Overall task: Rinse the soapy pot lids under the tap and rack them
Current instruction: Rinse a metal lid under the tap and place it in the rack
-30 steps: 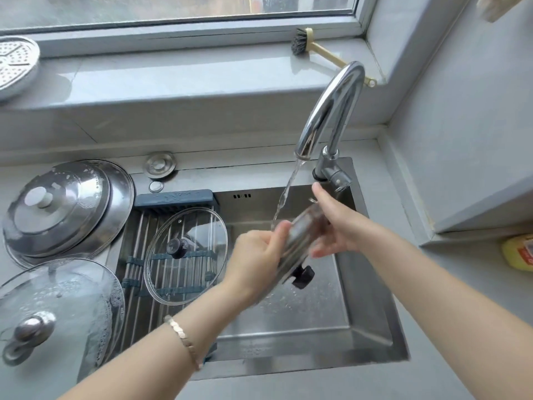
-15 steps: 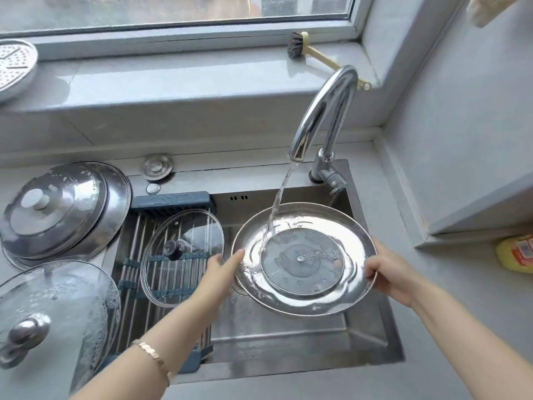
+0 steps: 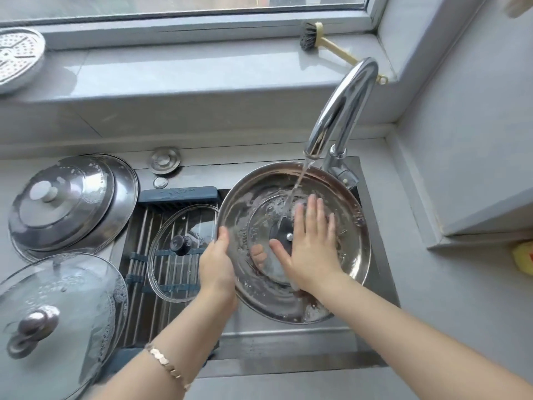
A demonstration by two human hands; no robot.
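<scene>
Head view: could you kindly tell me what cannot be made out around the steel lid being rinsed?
- Head view: the knob of the steel lid, hidden beneath the lid itself, which faces underside up.
- Head view: the fingers of the left hand, behind the lid's rim; only the thumb shows.
- Head view: the drain of the sink, covered by the lid.
- Head view: the yellow object, cut off by the right edge.

Window (image 3: 184,2) ran across top; pale frame (image 3: 202,26) beneath. Daylight came through glass. Glossy grey sill (image 3: 173,70) reflected light. Grey wall (image 3: 476,111) at right met sill in corner. Boxed ledge (image 3: 490,215) jutted from right wall. Light grey countertop (image 3: 427,298) lay below it.
</scene>
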